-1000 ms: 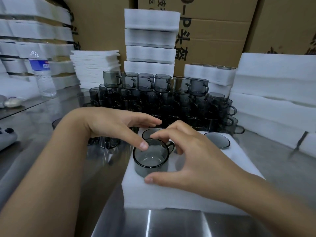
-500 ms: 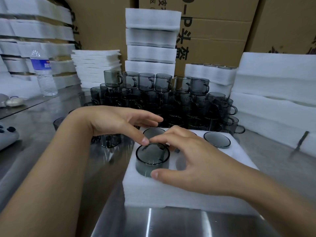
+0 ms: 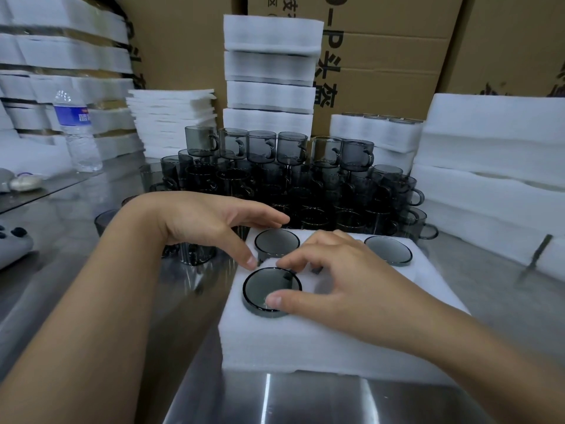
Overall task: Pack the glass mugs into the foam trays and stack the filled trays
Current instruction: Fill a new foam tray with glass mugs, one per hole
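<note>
There is just one camera. It sits on the person's head and looks forward and down at the worktop [image 3: 305,399], from very close. The left hand [image 3: 208,221], the right hand [image 3: 345,283] and a glass mug [image 3: 264,289] fill the middle. The foam tray [image 3: 305,341] is low down. Brown boxes [image 3: 382,56] stand far back. The wide lens bends the edges.

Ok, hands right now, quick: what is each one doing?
Left hand: open, thumb tip down beside the mug.
Right hand: pinches the mug's rim between thumb and forefinger.
</note>
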Action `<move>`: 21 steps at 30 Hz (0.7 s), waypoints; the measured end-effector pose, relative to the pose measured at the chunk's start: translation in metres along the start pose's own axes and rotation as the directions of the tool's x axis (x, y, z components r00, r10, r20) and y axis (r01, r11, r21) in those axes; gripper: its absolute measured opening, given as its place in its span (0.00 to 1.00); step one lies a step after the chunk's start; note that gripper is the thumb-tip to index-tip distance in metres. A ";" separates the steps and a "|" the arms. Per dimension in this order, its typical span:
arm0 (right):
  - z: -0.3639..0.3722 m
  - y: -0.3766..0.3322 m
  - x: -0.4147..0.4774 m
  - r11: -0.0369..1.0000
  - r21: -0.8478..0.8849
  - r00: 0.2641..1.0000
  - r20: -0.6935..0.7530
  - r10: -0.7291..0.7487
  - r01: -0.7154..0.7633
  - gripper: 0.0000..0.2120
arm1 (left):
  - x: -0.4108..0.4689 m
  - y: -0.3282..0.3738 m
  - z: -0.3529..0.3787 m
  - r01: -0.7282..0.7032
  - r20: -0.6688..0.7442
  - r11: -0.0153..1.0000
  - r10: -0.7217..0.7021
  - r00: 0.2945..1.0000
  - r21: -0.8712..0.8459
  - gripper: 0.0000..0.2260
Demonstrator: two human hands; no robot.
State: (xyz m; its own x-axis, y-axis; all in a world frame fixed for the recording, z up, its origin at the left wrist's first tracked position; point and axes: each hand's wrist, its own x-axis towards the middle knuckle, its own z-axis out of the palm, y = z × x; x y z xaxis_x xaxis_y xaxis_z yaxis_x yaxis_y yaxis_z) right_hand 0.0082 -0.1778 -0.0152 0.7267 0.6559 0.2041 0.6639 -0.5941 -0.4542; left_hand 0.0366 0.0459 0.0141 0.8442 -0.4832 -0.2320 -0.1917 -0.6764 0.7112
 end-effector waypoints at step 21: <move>-0.050 0.029 0.031 0.968 -0.120 0.942 -0.229 -0.243 0.221 0.17 | 0.059 0.021 0.052 -0.124 -0.531 0.976 0.202 0.823 0.178 0.18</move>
State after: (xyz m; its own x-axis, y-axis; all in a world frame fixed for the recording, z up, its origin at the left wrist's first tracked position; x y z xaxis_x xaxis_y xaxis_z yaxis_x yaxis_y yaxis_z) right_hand 0.0592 -0.1979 0.0207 0.5637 0.6561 0.5018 0.8243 -0.4859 -0.2907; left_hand 0.0561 -0.0256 -0.0197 0.9220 -0.2388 0.3049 -0.3812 -0.6989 0.6052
